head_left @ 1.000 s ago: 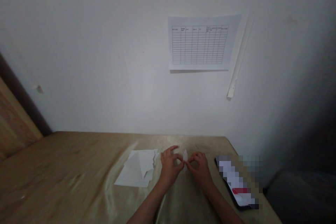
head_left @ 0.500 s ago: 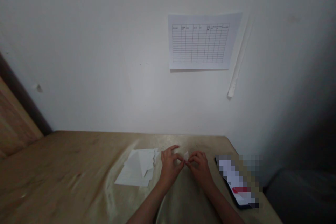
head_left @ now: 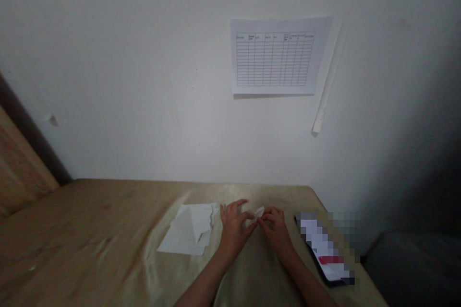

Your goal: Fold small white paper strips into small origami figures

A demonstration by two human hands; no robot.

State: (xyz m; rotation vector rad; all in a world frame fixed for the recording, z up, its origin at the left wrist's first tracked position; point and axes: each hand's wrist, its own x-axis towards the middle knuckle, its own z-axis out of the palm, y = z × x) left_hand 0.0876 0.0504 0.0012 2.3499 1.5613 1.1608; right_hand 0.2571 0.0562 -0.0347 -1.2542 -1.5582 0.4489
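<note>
Between my two hands is a small piece of white paper (head_left: 259, 212), creased and partly hidden by my fingers. My left hand (head_left: 235, 223) pinches its left side with thumb and index finger, while the other fingers are spread away from it. From the other side, my right hand (head_left: 275, 227) has its thumb and fingers closed on the same piece. Left of my left hand, white sheets of paper (head_left: 183, 240) lie overlapped on the table, the upper one with a ragged torn right edge.
A brown covered table (head_left: 108, 230) stands against a white wall. At its right edge lies a dark-rimmed flat object (head_left: 324, 249), mostly pixelated. A printed table sheet (head_left: 273, 57) hangs on the wall, with a pale strip (head_left: 319, 122) beside it. Dark seating (head_left: 414, 268) is at right.
The small piece of paper has turned and tilted to the right, and more of it shows between my fingers. My left thumb and index finger have shifted slightly. The sheets have not moved.
</note>
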